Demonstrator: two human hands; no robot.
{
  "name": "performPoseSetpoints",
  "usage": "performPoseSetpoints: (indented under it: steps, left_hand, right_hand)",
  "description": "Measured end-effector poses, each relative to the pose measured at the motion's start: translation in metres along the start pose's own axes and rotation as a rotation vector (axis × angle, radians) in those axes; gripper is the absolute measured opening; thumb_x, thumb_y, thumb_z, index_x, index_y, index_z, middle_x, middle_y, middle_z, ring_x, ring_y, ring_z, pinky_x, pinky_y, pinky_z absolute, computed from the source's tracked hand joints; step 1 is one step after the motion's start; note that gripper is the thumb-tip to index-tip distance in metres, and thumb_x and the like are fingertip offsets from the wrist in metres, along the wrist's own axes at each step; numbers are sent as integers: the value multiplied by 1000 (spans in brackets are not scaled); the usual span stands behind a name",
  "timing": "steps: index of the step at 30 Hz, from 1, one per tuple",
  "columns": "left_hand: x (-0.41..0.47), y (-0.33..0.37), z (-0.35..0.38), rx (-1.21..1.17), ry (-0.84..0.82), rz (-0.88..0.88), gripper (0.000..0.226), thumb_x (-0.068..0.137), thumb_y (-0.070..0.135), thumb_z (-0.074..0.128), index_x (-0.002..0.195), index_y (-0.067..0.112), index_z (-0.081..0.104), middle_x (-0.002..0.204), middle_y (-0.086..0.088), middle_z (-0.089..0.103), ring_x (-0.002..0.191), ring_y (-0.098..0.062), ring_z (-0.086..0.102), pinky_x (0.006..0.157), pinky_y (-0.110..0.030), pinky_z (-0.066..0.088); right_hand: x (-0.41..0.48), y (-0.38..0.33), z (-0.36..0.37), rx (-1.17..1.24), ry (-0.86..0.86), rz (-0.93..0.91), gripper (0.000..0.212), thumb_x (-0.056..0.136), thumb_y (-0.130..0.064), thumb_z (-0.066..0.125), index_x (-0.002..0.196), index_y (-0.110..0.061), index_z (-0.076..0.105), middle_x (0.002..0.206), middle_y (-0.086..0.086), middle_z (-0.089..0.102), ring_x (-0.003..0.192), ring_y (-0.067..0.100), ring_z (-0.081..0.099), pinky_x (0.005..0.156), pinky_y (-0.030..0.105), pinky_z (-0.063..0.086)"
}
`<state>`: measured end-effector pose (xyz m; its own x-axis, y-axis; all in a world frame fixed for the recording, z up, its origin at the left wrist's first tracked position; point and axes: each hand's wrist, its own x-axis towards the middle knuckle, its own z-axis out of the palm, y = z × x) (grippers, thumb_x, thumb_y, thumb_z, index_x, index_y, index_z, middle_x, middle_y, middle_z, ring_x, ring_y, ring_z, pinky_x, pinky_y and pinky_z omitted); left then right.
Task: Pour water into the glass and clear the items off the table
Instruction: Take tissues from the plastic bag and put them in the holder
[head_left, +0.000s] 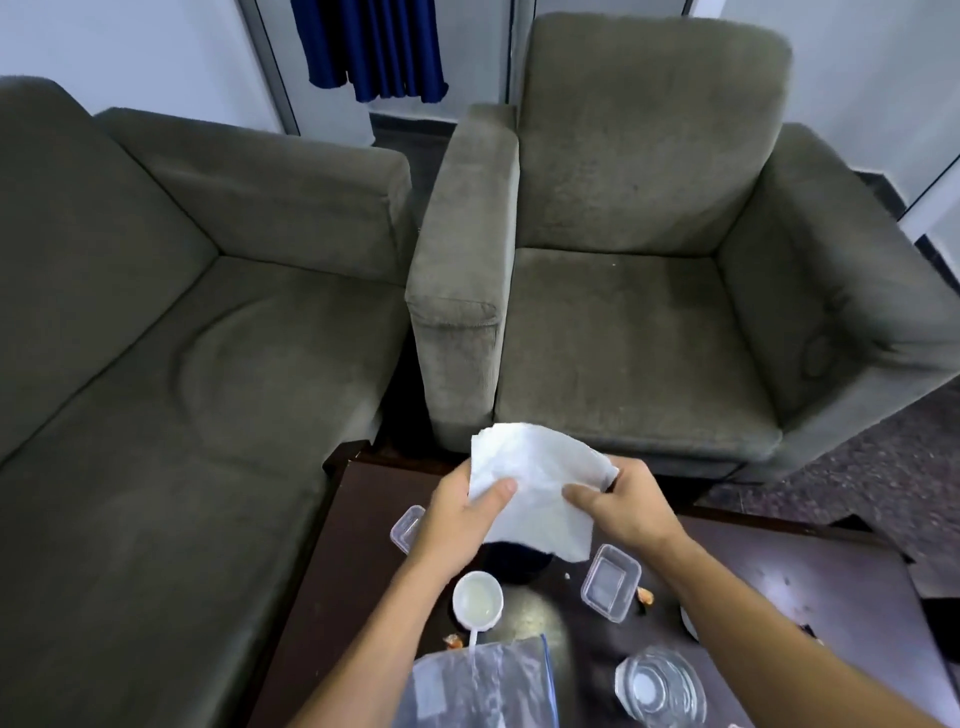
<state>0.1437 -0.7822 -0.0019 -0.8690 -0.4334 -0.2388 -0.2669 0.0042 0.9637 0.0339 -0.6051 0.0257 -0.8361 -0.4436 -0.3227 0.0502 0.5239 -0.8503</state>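
Both hands hold a crumpled white paper napkin (540, 483) up over the far part of the dark table (779, 582). My left hand (462, 512) pinches its left edge with thumb on top; my right hand (618, 499) grips its right side. Below on the table are a clear glass (657, 686) at the near right, a small white bowl (478, 600) with pale liquid, a white spoon (474, 640), two clear plastic containers (610, 582) (407, 527) and a clear zip bag (483, 686) at the near edge. A dark object (514, 564) sits partly hidden under the napkin.
A grey sofa (171, 322) runs along the table's left side and a grey armchair (644, 270) stands beyond its far edge. Small orange scraps (645, 596) (453, 642) lie on the tabletop. A white item (688, 621) peeks out beside my right forearm.
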Motion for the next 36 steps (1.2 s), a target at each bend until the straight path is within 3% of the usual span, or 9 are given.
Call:
performPoseSetpoints:
  steps: [3, 6, 10, 13, 19, 23, 28, 34, 36]
  left_hand:
    - [4, -15, 12, 148, 175, 62, 17, 96, 27, 64, 109, 19, 71, 96, 8, 76, 94, -8, 71, 77, -18, 52]
    - [0, -34, 27, 176, 273, 73, 24, 100, 25, 58, 112, 8, 70, 101, -3, 76, 99, -16, 70, 84, -25, 53]
    - [-7, -51, 46, 78, 266, 48, 21, 101, 21, 53, 110, 33, 66, 101, 20, 73, 99, 5, 66, 80, -10, 48]
    - [-6, -62, 54, 93, 262, 31, 20, 100, 24, 51, 107, 36, 65, 98, 24, 71, 91, 1, 67, 78, -22, 53]
    - [-4, -77, 52, 104, 250, 18, 27, 101, 18, 52, 105, 42, 64, 94, 16, 73, 89, -2, 67, 76, -23, 53]
    - [1, -80, 50, 99, 221, 23, 35, 100, 7, 51, 113, 36, 66, 99, 24, 73, 93, 3, 67, 72, -8, 47]
    - [7, -83, 52, 290, 256, 96, 33, 95, 11, 57, 116, 35, 65, 90, 28, 67, 92, 11, 61, 76, -9, 47]
    - [13, -91, 51, 511, 327, 196, 23, 85, 5, 62, 79, 27, 58, 77, 15, 60, 84, -16, 60, 72, -37, 50]
    - [15, -92, 49, 538, 314, 207, 17, 87, 9, 61, 82, 26, 63, 85, 14, 64, 89, -13, 59, 77, -39, 49]
  right_hand:
    - [4, 5, 16, -80, 109, -123, 10, 81, -21, 64, 86, -18, 71, 74, 5, 71, 66, 13, 60, 71, 40, 55]
    - [1, 18, 34, -131, 163, -201, 21, 85, -13, 61, 76, -32, 66, 65, -9, 65, 58, 8, 54, 59, 28, 49]
    - [-5, 39, 52, -45, 224, -149, 29, 89, -12, 59, 80, -38, 67, 69, -17, 66, 60, 1, 57, 55, 13, 42]
    - [-6, 50, 60, -23, 255, -121, 33, 90, -16, 58, 71, -42, 65, 68, -19, 64, 60, 0, 57, 52, 10, 41]
    - [0, 71, 64, -137, 213, -100, 26, 93, -13, 58, 88, -33, 74, 78, -11, 67, 68, 8, 62, 60, 20, 43]
    - [10, 75, 67, -152, 196, -141, 40, 93, -11, 58, 72, -45, 64, 77, -11, 65, 70, 9, 61, 60, 20, 41]
    - [19, 85, 69, -225, 175, -208, 43, 90, -10, 59, 72, -49, 59, 75, -12, 63, 76, 3, 61, 57, 14, 42]
    - [23, 97, 74, -391, 147, -322, 28, 85, -6, 64, 95, -29, 75, 98, -15, 67, 87, 7, 58, 73, 10, 40]
    - [25, 101, 75, -477, 171, -366, 25, 86, -12, 66, 102, -28, 76, 107, -12, 67, 92, 14, 55, 80, 25, 44]
